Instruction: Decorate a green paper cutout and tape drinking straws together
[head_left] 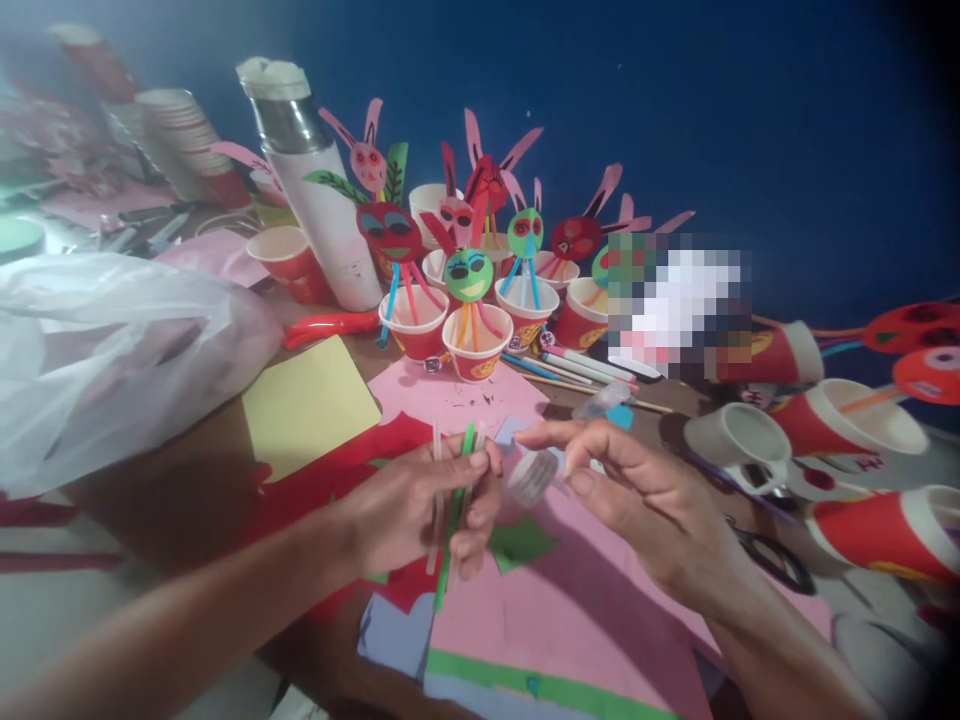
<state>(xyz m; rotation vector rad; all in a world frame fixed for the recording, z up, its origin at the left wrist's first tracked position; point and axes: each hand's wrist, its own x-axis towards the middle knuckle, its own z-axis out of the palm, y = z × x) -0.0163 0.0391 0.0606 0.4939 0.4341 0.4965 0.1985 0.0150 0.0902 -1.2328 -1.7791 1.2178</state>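
My left hand (442, 500) is closed around several straws, one of them bright green (452, 545) and the others pale and see-through (437, 450). To its right, my right hand (626, 480) hovers over the pink paper with fingers apart and nothing visible between them. A roll of clear tape (532, 474) shows between the two hands. Under them lie a large pink sheet (570, 620), a red paper (300, 520) and a green paper scrap (523, 543).
Paper cups with straw-legged paper faces (475, 345) stand behind the papers, beside a tall white flask (322, 200). A white plastic bag (127, 360) fills the left. At right are a white mug (739, 440), black scissors (776, 560) and tipped cups (885, 530).
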